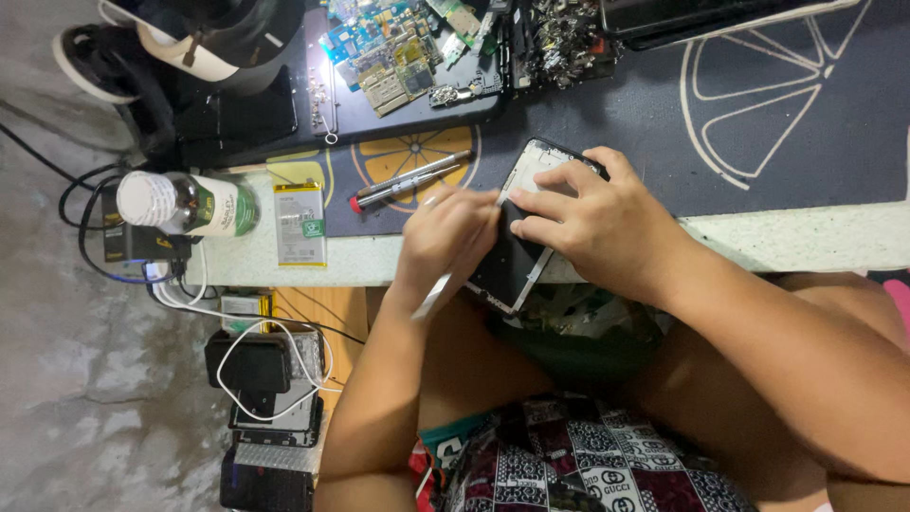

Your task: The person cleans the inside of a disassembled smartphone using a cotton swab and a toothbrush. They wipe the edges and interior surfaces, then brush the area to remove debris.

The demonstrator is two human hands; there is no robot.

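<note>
Patterned shorts (578, 465) fill the foreground. Above them, at the desk (806, 242) edge, the right hand (592, 223) grips an opened phone (517, 261); the left hand (445, 237) pinches a thin white tool (431, 296) against it. Just beside lie a screwdriver (408, 182), battery (300, 225) and bottle (190, 204).

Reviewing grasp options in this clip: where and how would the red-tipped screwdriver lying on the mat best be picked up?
Grip the red-tipped screwdriver at mid-shaft, pinching from above across its width. It lies flat and slanted on the mat, red tip lower-left, with a second tool close alongside. The left hand is nearest; the right hand rests on the phone.
</note>
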